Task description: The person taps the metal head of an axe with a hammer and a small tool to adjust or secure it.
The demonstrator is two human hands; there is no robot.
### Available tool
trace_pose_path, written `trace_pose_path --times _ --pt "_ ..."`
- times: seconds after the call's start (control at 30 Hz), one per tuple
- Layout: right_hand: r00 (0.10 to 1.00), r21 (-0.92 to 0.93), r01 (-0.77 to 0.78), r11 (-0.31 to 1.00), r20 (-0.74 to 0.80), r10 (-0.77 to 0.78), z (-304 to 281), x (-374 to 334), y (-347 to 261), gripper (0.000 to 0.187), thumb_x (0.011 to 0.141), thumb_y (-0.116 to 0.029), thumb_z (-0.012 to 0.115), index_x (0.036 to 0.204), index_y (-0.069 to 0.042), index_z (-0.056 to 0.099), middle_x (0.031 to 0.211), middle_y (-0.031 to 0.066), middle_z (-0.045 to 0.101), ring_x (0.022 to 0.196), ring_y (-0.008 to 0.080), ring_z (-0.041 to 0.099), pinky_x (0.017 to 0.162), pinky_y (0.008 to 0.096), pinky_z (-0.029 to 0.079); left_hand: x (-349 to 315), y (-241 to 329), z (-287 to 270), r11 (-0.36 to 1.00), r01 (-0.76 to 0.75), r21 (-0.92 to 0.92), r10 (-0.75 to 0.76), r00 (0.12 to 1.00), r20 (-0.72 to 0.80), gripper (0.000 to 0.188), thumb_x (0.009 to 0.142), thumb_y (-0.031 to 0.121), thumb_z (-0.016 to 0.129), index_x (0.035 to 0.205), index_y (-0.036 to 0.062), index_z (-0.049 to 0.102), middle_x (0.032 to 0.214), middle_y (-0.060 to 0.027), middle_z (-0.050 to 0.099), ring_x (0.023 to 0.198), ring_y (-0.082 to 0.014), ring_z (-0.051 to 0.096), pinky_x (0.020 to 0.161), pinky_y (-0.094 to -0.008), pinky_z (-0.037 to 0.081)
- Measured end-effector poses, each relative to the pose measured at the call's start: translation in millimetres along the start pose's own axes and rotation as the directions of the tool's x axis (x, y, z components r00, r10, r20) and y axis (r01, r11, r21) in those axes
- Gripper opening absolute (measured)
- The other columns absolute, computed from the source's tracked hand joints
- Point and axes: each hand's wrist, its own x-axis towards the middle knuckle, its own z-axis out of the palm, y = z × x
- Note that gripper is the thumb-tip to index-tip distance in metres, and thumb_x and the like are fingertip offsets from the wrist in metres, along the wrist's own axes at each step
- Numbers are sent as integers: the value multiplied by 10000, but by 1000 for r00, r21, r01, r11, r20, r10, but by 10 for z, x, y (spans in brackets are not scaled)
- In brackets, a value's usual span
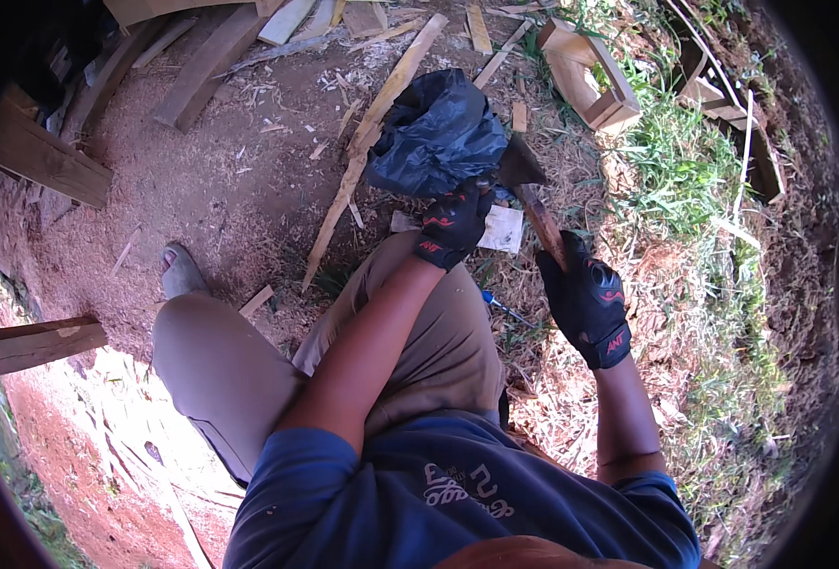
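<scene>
My right hand (585,302), in a black glove with red marks, is closed round the wooden handle (542,224) of a hatchet. The dark hatchet head (521,163) points away from me, beside a crumpled black plastic bag (438,133). My left hand (453,226), gloved the same way, is closed at the near edge of that bag, just left of the hatchet head. What its fingers grip is too small and dark to make out. Partly behind the left hand lies a flat whitish piece (502,229).
A long rough wood strip (372,133) lies left of the bag. Thick beams (212,66) and a post end (40,346) stand at the left. An open wooden frame (590,81) sits at the far right on grass. A blue-handled thin tool (503,304) lies between my arms.
</scene>
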Motion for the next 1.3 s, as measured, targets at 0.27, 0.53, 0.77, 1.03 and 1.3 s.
trace_pose_path --times 0.27,0.53,0.77,1.03,1.3 --pt "980 35 -72 997 -181 77 -363 -105 -274 464 1027 -250 684 1358 54 568 902 239 734 721 380 742 621 461 567 9 112 -181 992 123 23 -125 983 138 213 1015 198 683 1175 64 641 893 -196 740 800 -405 725 659 -507 549" --pt "985 35 -156 987 -71 158 101 71 -177 391 1041 -262 661 1333 -14 581 861 218 724 768 429 724 632 515 542 64 184 -104 999 44 27 -47 994 101 171 1018 185 674 1124 54 647 865 -214 728 702 -393 707 585 -513 521" --pt "895 631 -392 669 94 435 -398 -69 -308 233 1095 -255 608 1185 -42 637 703 6 630 572 83 589 499 296 454 25 153 -115 995 101 -1 -100 984 148 300 980 211 633 1238 60 608 918 -200 725 785 -390 709 637 -538 522" --pt "853 294 -501 814 324 408 -19 -11 -255 264 1066 -314 642 1129 -57 634 683 63 662 533 161 639 508 354 495 18 64 -64 999 46 14 -48 992 114 355 963 216 667 1262 30 620 902 -195 726 755 -382 716 620 -546 519" --pt "873 545 -476 691 195 448 -385 75 -281 258 1104 -309 596 1178 -66 639 684 3 607 546 86 562 495 300 443 14 146 -158 994 107 -11 -104 979 175 401 938 188 657 1308 45 602 963 -188 743 789 -395 718 641 -549 529"
